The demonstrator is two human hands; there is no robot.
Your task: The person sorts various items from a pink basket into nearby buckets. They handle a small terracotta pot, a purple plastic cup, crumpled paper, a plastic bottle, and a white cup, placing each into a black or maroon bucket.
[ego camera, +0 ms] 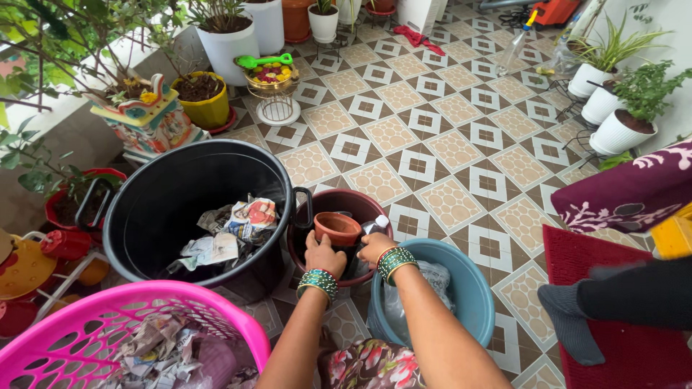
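Observation:
My left hand point(324, 254) grips the near rim of a small terracotta pot point(338, 226) that sits inside a larger dark brown plant pot point(360, 203). My right hand point(375, 248) reaches into the same brown pot just right of the small one, fingers curled down on something dark; what it holds is hidden. Both wrists wear green bangles. A blue bucket point(472, 284) with a clear plastic bag inside stands under my right forearm.
A big black tub point(155, 209) holding crumpled paper stands at left. A pink basket point(108, 310) of paper scraps is at the near left. Potted plants line the back and right. Another person's grey-socked foot point(573, 324) rests on a red mat point(627, 353).

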